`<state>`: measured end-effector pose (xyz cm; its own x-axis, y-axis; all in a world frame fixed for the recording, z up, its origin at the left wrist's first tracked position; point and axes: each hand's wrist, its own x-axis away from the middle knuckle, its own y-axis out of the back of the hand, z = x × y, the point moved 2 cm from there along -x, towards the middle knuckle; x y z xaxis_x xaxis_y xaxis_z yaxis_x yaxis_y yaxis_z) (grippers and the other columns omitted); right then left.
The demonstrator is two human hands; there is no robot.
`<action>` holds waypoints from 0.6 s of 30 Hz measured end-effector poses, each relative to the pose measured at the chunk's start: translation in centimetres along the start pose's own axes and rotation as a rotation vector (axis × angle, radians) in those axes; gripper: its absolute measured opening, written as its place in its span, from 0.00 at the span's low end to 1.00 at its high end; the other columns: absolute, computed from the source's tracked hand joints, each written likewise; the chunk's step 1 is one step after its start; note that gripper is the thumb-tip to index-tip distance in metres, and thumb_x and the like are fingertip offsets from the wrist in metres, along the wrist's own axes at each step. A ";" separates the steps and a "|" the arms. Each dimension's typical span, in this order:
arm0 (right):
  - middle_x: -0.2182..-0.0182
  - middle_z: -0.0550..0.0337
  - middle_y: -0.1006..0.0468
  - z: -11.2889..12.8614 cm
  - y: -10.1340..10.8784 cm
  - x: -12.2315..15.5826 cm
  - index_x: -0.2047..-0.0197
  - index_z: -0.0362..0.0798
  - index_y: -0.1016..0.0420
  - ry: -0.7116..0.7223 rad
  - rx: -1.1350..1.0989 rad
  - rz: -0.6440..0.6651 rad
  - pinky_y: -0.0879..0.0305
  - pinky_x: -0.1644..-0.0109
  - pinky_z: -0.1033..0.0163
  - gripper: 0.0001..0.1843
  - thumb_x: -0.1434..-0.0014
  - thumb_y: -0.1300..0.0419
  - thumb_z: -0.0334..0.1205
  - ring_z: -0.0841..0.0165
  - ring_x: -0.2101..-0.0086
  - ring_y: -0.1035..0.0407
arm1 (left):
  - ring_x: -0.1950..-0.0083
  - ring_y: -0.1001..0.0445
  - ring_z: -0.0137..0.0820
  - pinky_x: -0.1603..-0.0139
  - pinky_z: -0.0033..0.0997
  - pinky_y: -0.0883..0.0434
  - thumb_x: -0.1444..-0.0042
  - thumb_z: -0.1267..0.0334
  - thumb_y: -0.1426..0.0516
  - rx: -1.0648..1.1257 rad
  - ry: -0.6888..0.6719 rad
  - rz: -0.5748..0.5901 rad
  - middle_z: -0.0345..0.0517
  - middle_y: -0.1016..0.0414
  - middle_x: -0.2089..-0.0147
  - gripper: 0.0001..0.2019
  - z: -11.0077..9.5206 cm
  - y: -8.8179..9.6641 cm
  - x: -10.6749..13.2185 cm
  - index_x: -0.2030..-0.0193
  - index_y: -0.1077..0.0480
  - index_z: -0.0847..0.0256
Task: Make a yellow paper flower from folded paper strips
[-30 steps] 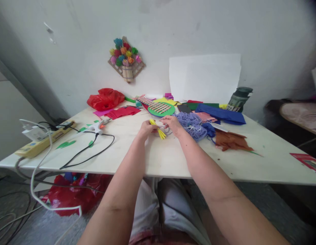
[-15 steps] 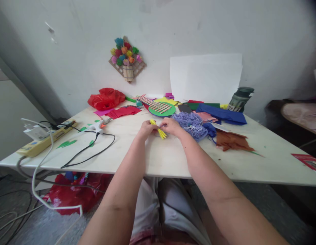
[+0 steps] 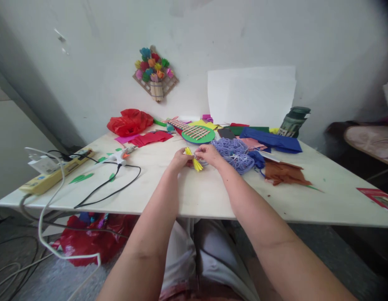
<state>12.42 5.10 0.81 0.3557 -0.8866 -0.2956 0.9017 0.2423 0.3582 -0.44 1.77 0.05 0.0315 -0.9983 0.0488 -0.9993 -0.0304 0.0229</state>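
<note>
Near the middle of the table, my left hand (image 3: 180, 159) is closed on a pleated piece of yellow paper (image 3: 197, 164), pinched at its middle so both ends fan out. My right hand (image 3: 208, 154) meets it from the right, fingertips pinched together on a strand of lavender yarn at the paper's waist. The strand is thin, and its exact path round the paper is partly hidden by my fingers. Just right of that hand lies a tangled heap of lavender yarn (image 3: 234, 154).
A white glue gun (image 3: 120, 156) with black cord and a yellow power strip (image 3: 45, 177) lie left. Behind are a green paper guitar shape (image 3: 198, 133), red sheets (image 3: 151, 139) and a red bag (image 3: 130, 122). Blue paper (image 3: 270, 140), brown paper (image 3: 286, 172) and a bottle (image 3: 294, 122) stand right.
My right fingertips have moved slightly left, closer to the middle of the yellow paper. The paper has tilted a little in my left hand.
</note>
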 end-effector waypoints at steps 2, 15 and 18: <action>0.84 0.68 0.31 0.1 -0.2 0.1 0.78 0.44 0.35 -0.059 -0.119 -0.011 0.38 0.74 0.70 0.04 0.55 0.44 0.29 0.76 0.81 0.34 | 0.78 0.31 0.26 0.71 0.29 0.31 0.57 0.71 0.42 -0.058 -0.046 -0.045 0.38 0.30 0.76 0.36 0.1 0.2 -0.1 0.39 0.49 0.61; 0.84 0.68 0.30 0.5 -0.4 0.3 0.75 0.44 0.34 -0.130 -0.316 -0.083 0.35 0.75 0.71 0.04 0.53 0.44 0.27 0.77 0.81 0.34 | 0.65 0.30 0.29 0.63 0.27 0.32 0.52 0.64 0.45 -0.372 -0.379 -0.068 0.49 0.28 0.57 0.10 0.2 -0.2 -1.2 0.64 0.27 0.64; 0.84 0.67 0.30 0.7 -0.2 0.4 0.77 0.44 0.34 -0.111 -0.315 -0.079 0.35 0.74 0.70 0.04 0.53 0.44 0.27 0.77 0.81 0.34 | 0.61 0.29 0.31 0.60 0.28 0.32 0.53 0.66 0.46 -0.332 -0.364 -0.016 0.48 0.28 0.56 0.10 -0.1 0.0 -0.9 0.64 0.26 0.63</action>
<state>12.19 4.47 1.23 0.2683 -0.9408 -0.2070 0.9632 0.2655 0.0414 -0.42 2.67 0.08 -0.0215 -0.9520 -0.3053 -0.9362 -0.0880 0.3403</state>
